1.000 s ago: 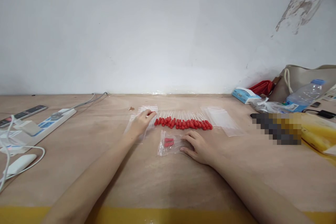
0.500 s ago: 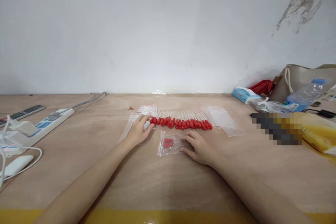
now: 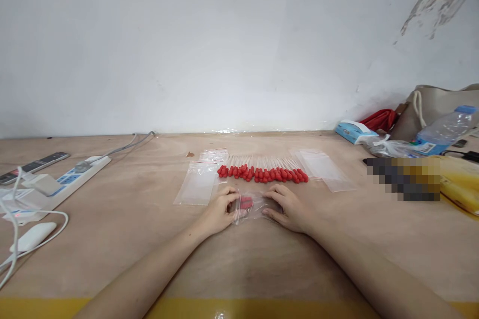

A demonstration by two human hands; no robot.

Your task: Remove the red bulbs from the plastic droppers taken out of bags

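Observation:
In the head view my left hand [image 3: 223,211] holds the left end of a small clear zip bag [image 3: 258,209], its fingers curled round the edge. My right hand [image 3: 290,208] grips the bag's right end between thumb and fingers. Inside the bag lie red rubber-like pieces [image 3: 246,203], partly hidden by glare on the plastic. Just beyond both hands, a row of thin pale sticks with red bulb ends [image 3: 262,174], like droppers, lies side by side, bulbs toward me.
Flat clear zip bags lie left [image 3: 195,184] and right [image 3: 325,169] of the row. At left are a power strip [image 3: 82,172], cables, a white mouse-like object [image 3: 34,237] and a dark remote-like bar [image 3: 35,167]. A tissue pack [image 3: 355,131], bottle [image 3: 447,129] and yellow bag [image 3: 460,182] stand right.
My left hand has left the end of the red-bulbed row, come toward me and right, and taken the left end of the zip bag. My right hand stays at its right end.

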